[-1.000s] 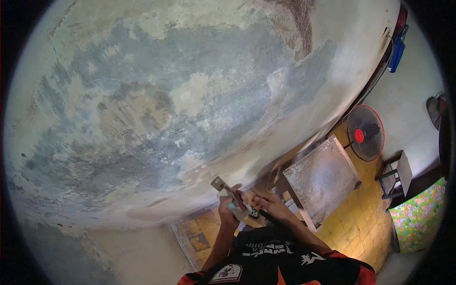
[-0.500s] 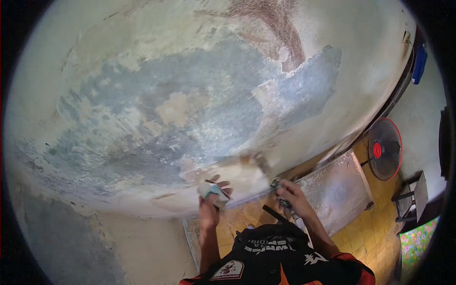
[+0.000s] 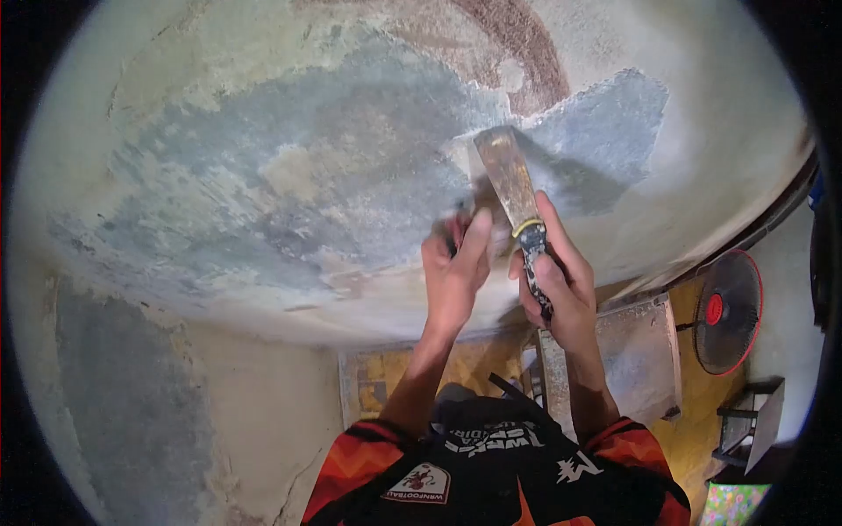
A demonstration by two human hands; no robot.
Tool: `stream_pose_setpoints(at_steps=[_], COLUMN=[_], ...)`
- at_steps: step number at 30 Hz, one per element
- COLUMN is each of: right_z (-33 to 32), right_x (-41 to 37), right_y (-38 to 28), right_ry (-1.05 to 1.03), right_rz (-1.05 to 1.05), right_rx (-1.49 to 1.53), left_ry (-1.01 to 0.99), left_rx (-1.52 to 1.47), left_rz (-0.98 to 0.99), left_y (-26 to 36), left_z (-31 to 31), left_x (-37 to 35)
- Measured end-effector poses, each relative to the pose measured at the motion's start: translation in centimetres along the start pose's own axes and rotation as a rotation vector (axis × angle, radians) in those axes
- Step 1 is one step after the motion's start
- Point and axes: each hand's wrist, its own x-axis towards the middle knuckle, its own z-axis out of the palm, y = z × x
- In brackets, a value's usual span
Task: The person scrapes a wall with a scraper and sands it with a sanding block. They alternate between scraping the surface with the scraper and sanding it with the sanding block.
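The wall [image 3: 289, 175] filled your view, its pale paint flaked away in rough patches to grey-blue plaster, a rusty brown streak near the top; below it, a dull metal-topped table [image 3: 645, 359] stood beside a round, red-hubbed fan [image 3: 728, 311]; your right hand [image 3: 561, 289] was closed tight round the handle of the scraper [image 3: 509, 180]; your left hand [image 3: 454, 273], just beside it, met the wall with fingers half curled, and blur hid whether it gripped anything; the flat, tarnished blade rose above both hands, pressed to the plaster.
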Motion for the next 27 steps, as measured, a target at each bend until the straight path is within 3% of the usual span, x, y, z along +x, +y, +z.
stream_pose_setpoints(at_steps=[4,10,14,18,22,26,27], right_z=[1.1,2.0,2.2,2.8,2.2,2.3,2.8], right_x=[-0.2,0.5,-0.4,-0.1,-0.7,1.5,1.4], right_y=[0.7,0.0,-0.2,-1.7,-0.5,-1.6,-2.5], right_ry=[0.041,0.094,0.126,0.192,0.197,0.159,0.164], right_rz=[0.039,-0.018,0.006,0.017,0.064,-0.103,-0.037], right_rx=[0.031,0.007,0.027,-0.074,-0.133,-0.201,-0.09], left_ry=[-0.06,0.002,0.042,-0.014,0.021,0.053,0.03], left_rx=[-0.037,-0.02,0.035,-0.21,-0.196,-0.176,-0.177], left_rz=[-0.053,0.148,0.164,0.153,0.199,0.272,0.283], left_y=[2.9,3.0,1.6,3.1,0.4,2.4,2.9], left_z=[2.8,4.8,4.5,5.7,4.9,5.5,5.5], left_x=[0.7,2.8,3.0,2.8,3.3,3.7,3.6])
